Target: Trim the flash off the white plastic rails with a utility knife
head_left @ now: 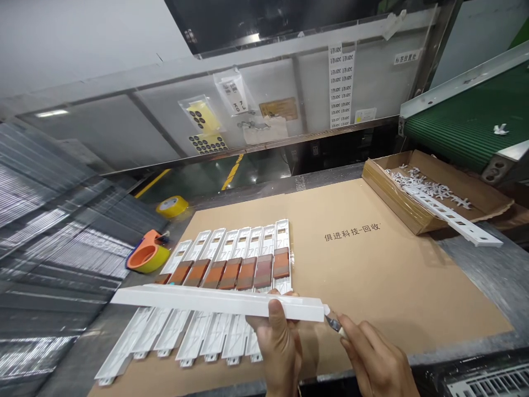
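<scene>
A long white plastic strip lies across the lower middle, raised above the board. My left hand is closed round it near its right end, thumb in front. My right hand grips a small knife with a pale handle. The knife's metal blade meets the small white tip at the strip's right end. Behind and below the strip, several white plastic frames lie in a row, with reddish-brown blocks across their middles. Part of that row is hidden by the strip and my left hand.
Brown cardboard covers the table. At right, a cardboard box holds white plastic scraps, with a slotted white strip over its edge. Beyond runs a green conveyor. Yellow tape and a tape dispenser stand at left.
</scene>
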`<state>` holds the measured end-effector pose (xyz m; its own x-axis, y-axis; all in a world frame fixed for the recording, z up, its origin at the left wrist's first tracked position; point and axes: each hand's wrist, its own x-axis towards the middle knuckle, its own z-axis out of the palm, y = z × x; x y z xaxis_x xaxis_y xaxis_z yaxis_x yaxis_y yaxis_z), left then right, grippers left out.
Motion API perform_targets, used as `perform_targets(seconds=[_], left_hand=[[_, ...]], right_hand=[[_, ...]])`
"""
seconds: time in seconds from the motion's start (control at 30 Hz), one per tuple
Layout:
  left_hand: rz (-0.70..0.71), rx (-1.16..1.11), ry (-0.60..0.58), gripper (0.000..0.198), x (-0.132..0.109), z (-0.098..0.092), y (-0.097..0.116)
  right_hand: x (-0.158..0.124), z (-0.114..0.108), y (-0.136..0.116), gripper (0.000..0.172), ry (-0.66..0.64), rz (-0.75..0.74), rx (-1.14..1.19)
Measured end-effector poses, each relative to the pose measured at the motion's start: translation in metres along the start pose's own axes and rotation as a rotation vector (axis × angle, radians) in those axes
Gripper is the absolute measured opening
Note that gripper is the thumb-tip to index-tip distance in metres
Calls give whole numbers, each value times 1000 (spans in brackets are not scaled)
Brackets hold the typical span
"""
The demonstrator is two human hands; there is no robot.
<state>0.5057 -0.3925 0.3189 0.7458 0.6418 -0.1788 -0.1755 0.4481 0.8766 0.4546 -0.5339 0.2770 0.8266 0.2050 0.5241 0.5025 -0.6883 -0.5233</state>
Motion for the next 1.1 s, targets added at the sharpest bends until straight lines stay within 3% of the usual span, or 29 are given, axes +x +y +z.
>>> perform_targets(seconds=[0.2,0.43,0.53,0.6,0.67,0.73,0.83,0.97,1.03,1.1], left_hand=[[-25,12,29,55,2,0,2],[-140,-27,-26,59,-4,-6,9],[-285,-57,-230,52,-3,-19,14],[-381,-20,-505,46,7,-35,16],[-489,93,-832,53,23,-53,19],[-596,193,-1018,62,38,-67,25],[-679,266,-1075,53,53,-77,42],[-812,304,-1212,44,66,-81,66],[-768,143,-1151,43,72,-81,71],[-673,-75,-1011,50,71,-77,68]], right_hand=[[1,-4,9,36,-10,-6,-60],[3,-12,33,35,-59,120,-32],[8,-20,44,36,0,100,9],[15,-31,56,37,61,112,-5],[28,-44,70,40,126,153,-46],[46,-55,84,50,177,204,-71],[76,-66,102,64,149,195,-15],[95,-68,115,44,-102,153,217],[90,-62,110,36,-113,229,322],[78,-51,92,35,-2,322,389]])
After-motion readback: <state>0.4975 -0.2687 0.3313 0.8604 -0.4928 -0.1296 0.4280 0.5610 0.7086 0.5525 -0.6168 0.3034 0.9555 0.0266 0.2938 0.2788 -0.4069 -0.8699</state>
